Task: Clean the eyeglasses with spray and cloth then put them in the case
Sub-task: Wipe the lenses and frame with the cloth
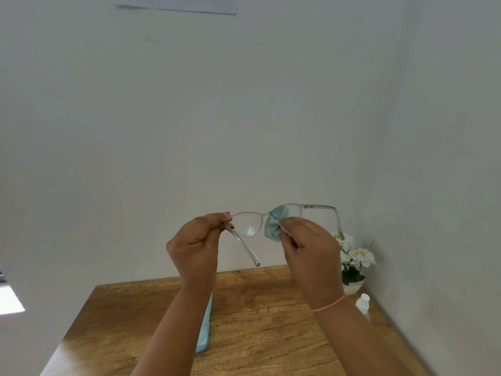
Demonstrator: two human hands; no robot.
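Clear-framed eyeglasses [250,225] are held up in front of the wall, temples unfolded toward me. My left hand [196,242] pinches the frame's left corner at the hinge. My right hand [309,248] pinches a bunched pale blue-green cloth [275,222] against the right lens, which the cloth mostly covers. A light blue case [204,335] lies on the wooden table [257,321] below, partly hidden by my left forearm. A small white spray bottle [362,303] stands at the table's right edge.
A white pot of white flowers [353,263] stands in the table's far right corner against the wall. White walls close off the far side and the right side. A bright window edge [9,297] shows at the left.
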